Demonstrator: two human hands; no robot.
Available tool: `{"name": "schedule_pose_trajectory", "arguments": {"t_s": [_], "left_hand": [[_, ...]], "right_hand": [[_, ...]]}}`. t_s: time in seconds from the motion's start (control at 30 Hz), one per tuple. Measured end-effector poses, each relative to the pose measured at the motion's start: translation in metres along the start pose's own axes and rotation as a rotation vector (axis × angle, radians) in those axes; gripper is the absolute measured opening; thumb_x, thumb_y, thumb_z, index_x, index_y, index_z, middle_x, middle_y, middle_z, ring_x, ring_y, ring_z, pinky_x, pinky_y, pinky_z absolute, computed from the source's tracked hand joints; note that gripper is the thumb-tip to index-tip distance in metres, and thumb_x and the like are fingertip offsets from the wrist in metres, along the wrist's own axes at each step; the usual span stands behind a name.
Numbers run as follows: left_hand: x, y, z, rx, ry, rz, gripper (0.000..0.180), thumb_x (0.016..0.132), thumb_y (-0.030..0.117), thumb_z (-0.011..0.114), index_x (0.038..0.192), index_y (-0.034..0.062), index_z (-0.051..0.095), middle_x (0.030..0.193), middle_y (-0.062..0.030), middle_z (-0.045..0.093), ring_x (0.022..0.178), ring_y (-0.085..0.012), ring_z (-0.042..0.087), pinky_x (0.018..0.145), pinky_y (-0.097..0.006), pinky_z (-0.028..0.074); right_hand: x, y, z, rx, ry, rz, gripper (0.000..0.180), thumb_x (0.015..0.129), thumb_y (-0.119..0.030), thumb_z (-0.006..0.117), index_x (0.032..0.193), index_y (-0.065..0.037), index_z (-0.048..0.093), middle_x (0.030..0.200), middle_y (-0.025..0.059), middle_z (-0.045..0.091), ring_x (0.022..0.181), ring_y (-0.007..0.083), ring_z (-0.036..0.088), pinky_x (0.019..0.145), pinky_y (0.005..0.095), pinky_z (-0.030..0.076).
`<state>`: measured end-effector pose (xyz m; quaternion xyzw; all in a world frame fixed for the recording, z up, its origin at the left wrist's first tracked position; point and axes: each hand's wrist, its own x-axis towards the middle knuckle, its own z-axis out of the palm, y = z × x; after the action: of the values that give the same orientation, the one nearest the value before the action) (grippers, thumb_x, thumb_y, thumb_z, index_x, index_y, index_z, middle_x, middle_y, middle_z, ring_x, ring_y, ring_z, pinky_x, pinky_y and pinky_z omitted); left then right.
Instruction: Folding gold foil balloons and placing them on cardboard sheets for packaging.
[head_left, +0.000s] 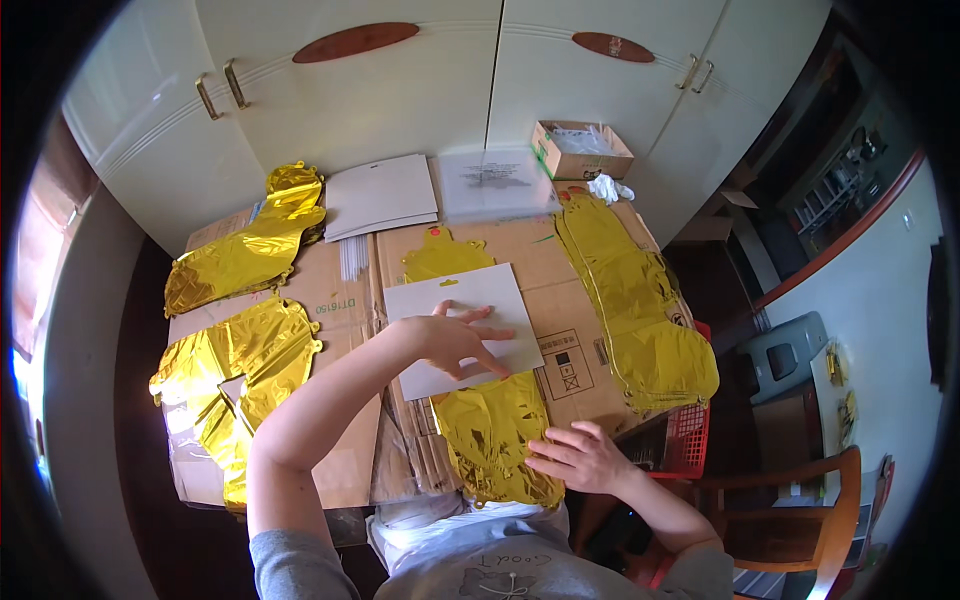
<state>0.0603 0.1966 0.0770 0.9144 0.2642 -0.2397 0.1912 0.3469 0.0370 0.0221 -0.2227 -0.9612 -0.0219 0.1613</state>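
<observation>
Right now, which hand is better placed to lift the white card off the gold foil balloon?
Probably the left hand: it already lies flat on the white card, fingers spread. The right hand rests lower down, at the edge of the gold foil balloon, apart from the card.

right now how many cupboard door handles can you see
4: two brass handles side by side on the upper-left cupboard doors, two more paired on the upper-right doors. Others may lie outside the view.

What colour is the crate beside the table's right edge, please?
Red, a plastic lattice crate, seen in the head view.
</observation>
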Motion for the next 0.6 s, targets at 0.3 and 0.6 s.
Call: {"name": "schedule_pose_trajectory", "arguments": {"t_s": [0.3, 0.6], "left_hand": [[0.004, -0.007, -0.002, -0.089, 0.07, -0.016, 0.09, 0.073, 0.022, 0.081, 0.149, 0.0355, 0.034, 0.158, 0.0003, 0.027, 0.147, -0.0291, 0.016, 0.113, -0.057, 0.018], [0.03, -0.061, 0.04, -1.886, 0.489, 0.379, 0.044, 0.101, 0.025, 0.05, 0.142, 0.0106, 0.046, 0.133, -0.0076, 0.057, 0.114, -0.0168, 0.06, 0.097, -0.026, 0.049]], "right_hand": [[0.074, 0.035, -0.023, 0.347, 0.386, 0.051, 0.024, 0.073, -0.003, 0.066, 0.093, -0.016, 0.062, 0.093, -0.0001, 0.066, 0.093, 0.0185, 0.063, 0.083, 0.0369, 0.043], [0.153, 0.113, 0.002, 0.942, 0.217, 0.552, 0.021, 0.094, -0.021, 0.065, 0.093, 0.0, 0.062, 0.077, 0.0054, 0.065, 0.064, 0.0079, 0.057, 0.057, 0.0273, 0.045]]}}
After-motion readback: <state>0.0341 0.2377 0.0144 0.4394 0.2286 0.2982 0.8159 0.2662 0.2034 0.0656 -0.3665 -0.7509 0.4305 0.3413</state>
